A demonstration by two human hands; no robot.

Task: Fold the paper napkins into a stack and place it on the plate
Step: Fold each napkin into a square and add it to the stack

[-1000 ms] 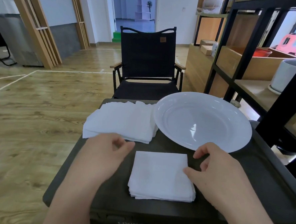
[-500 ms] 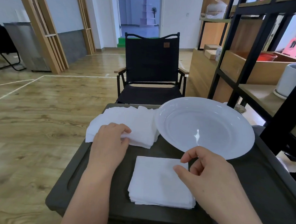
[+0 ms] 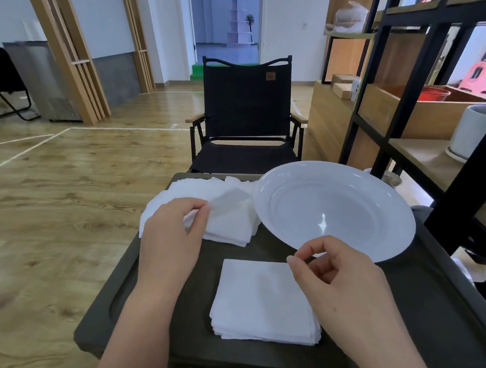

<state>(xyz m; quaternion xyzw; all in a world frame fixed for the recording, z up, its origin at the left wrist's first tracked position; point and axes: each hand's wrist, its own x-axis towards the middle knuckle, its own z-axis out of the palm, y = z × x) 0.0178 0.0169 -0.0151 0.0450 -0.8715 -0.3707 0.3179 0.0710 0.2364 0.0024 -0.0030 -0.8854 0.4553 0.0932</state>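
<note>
A pile of unfolded white napkins (image 3: 228, 211) lies at the back left of the dark table (image 3: 441, 324). My left hand (image 3: 173, 230) pinches the top napkin of that pile and lifts its near corner. A neat stack of folded napkins (image 3: 257, 301) sits at the front middle. My right hand (image 3: 340, 292) hovers over the stack's right side with fingers curled and thumb near the forefinger, holding nothing. A white plate (image 3: 376, 220) stands empty at the back right, its edge overlapping the pile.
A black folding chair (image 3: 244, 121) stands just beyond the table. A black metal shelf (image 3: 449, 139) with wooden boxes and a white pot rises close on the right. Wooden floor spreads to the left.
My left hand went from the front of the table up to the unfolded pile and pinched up the top napkin. My right hand lifted off the folded stack.
</note>
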